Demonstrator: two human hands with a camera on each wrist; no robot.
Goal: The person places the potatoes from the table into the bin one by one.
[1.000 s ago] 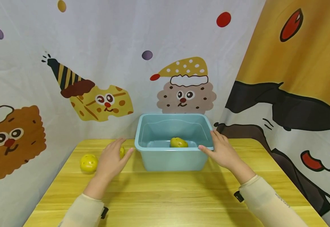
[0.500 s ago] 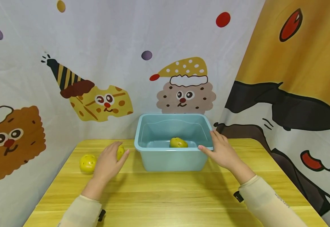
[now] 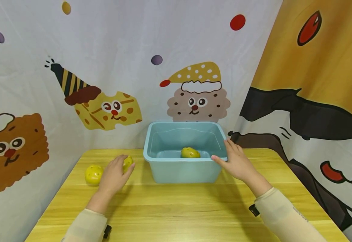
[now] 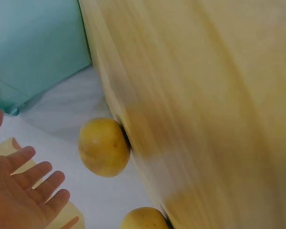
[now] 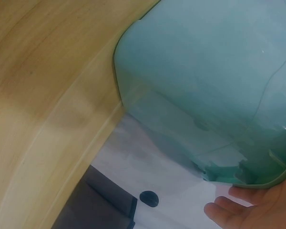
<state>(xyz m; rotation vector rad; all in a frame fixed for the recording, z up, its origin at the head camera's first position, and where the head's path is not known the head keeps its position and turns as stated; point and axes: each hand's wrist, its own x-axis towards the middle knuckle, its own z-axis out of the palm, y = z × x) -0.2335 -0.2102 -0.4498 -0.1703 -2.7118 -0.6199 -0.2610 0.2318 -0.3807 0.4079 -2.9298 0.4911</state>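
My left hand [image 3: 112, 176] hovers over the left of the table, its fingers spread beside a yellow potato [image 3: 128, 162] that it partly hides in the head view. In the left wrist view a gap shows between the fingers and this potato [image 4: 104, 147]. A second potato [image 3: 93, 174] lies to the left of that hand. At the table's back stands a light blue plastic bin [image 3: 185, 173] with one potato [image 3: 190, 152] inside. My right hand [image 3: 239, 163] rests at the bin's front right corner, thumb at the front rim and fingers extended along the right side.
The wooden table [image 3: 176, 211] has a white curtain [image 3: 118, 40] with cartoon prints behind it. A yellow and dark printed curtain [image 3: 330, 101] hangs on the right. The bin stands close to the back edge.
My left hand has drifted slightly left and closer to me, so more of the potato beyond it shows. The right hand and the bin keep their places.
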